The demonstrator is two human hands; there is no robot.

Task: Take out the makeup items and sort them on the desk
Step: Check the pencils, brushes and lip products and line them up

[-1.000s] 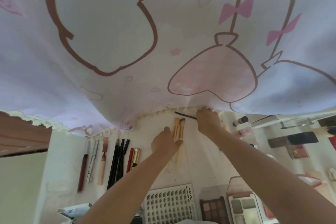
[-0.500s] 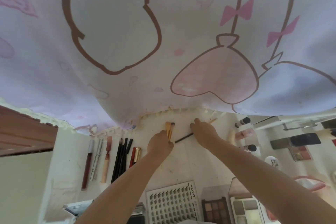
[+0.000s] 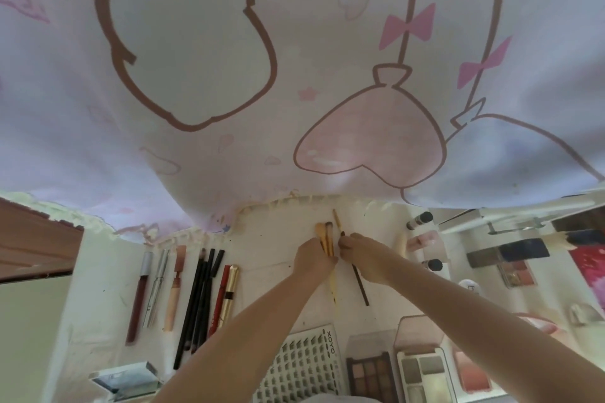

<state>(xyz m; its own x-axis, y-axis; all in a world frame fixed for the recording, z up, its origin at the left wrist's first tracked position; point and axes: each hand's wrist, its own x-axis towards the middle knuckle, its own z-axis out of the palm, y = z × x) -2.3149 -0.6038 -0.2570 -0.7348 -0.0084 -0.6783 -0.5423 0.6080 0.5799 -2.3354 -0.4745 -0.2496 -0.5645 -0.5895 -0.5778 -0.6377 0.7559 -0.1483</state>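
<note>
Brushes: two gold-handled brushes (image 3: pixel 328 240) lie side by side on the worktop (image 3: pixel 268 271), bristles toward the curtain (image 3: pixel 294 75).
Dark brush: thin dark brush (image 3: pixel 355 268), just right of the gold-handled brushes, tilted off their line.
Left hand: left hand (image 3: pixel 312 255) rests on the gold handles, fingers curled over them.
Right hand: right hand (image 3: pixel 363 255) pinches the dark brush near its ferrule.
Risk, roll: round handles may roll apart when released.
Risk, misalignment: tilted dark brush may cross the gold pair.
Risk, sweep: a withdrawing forearm may knock the eyeshadow palette (image 3: pixel 370 376), near the brushes, toward the viewer.
Risk, neighbours: pencils and lip products (image 3: pixel 203 294), left of the brushes, could be nudged.
</note>
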